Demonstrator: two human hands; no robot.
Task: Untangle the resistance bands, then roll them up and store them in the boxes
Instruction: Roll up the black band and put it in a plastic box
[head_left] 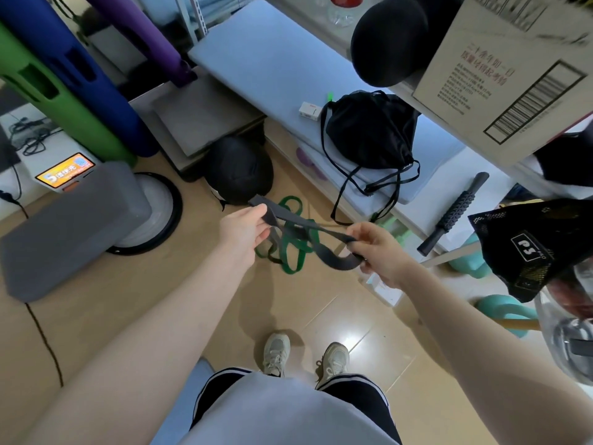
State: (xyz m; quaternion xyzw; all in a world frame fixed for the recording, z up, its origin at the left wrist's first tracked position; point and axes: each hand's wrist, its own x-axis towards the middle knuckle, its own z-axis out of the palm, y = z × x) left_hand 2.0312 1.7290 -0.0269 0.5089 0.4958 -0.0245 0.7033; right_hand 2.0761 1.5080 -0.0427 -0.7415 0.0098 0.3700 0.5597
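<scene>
Lighting: even, fairly bright indoor light from overhead; white glare patches on the glossy floor (pixel 345 340) just ahead of the shoes (pixel 305 356); soft, short shadows under the shoes. Optics: strong wide-angle bending at the edges, forearms stretched toward the lower corners. Focus: cardboard box (pixel 513 75) at upper right smeared, its top print unreadable; centre moderately sharp.

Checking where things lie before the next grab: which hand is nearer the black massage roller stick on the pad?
Right. The right hand, gripping the dark band, is just left of the roller stick; the left hand holds the band's other end, farther left.
</scene>
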